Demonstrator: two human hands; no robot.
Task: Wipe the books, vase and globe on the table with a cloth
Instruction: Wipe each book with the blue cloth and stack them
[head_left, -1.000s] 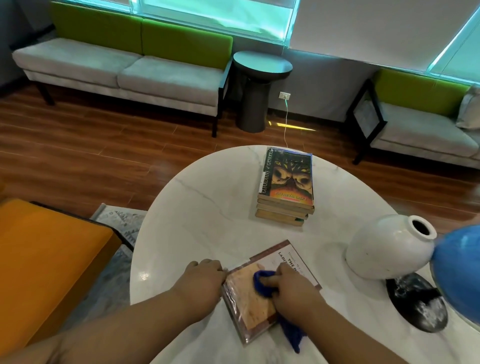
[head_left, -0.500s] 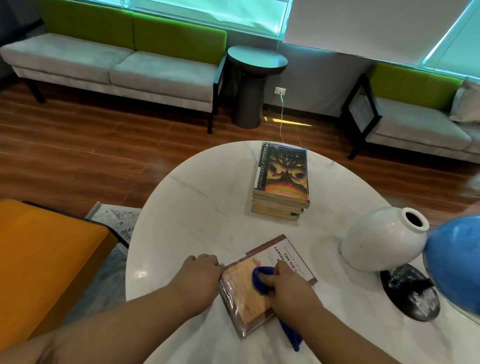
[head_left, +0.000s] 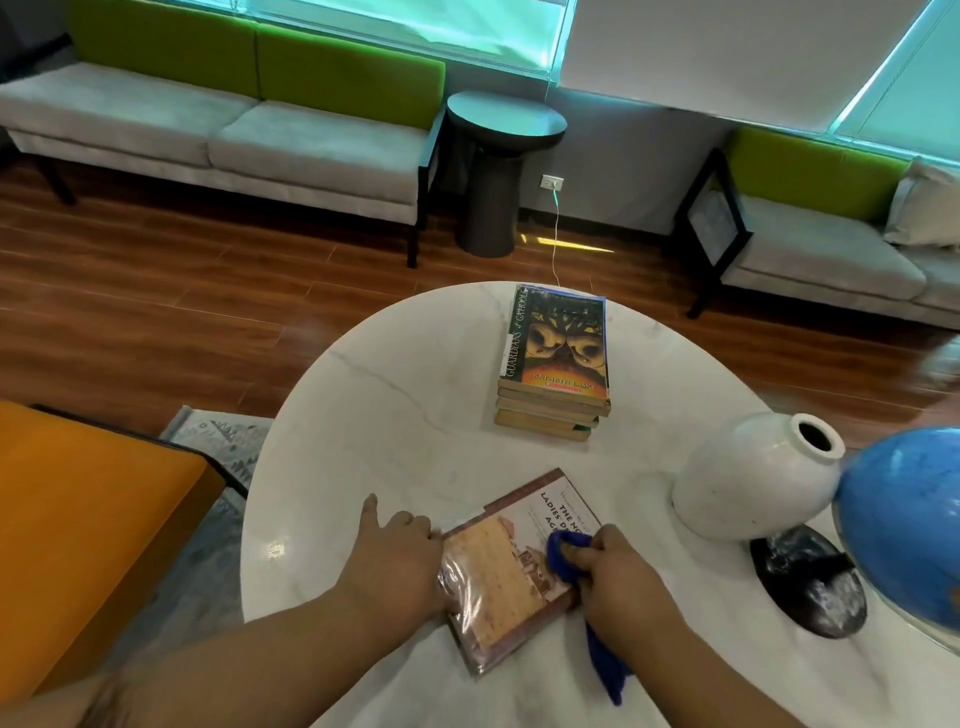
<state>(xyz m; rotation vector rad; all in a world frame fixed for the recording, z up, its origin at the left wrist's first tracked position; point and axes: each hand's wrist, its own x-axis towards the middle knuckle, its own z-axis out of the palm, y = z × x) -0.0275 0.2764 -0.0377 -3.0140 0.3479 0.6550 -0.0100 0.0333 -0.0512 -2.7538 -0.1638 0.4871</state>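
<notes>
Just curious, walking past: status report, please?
Left hand rests at book edge. Right hand grips cloth on book cover. Vase, globe apart, to the right.

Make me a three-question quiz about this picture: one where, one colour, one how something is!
1. Where does the vase stand? A. beside the globe B. on the floor C. on the sofa
2. What colour is the cloth? A. red B. blue C. yellow
3. How is the book under the cloth? A. standing upright B. open C. lying shut
Answers:
1 A: it sits by the blue globe on the table.
2 B: the right hand grips a blue cloth.
3 C: it lies flat, cover closed.
</notes>
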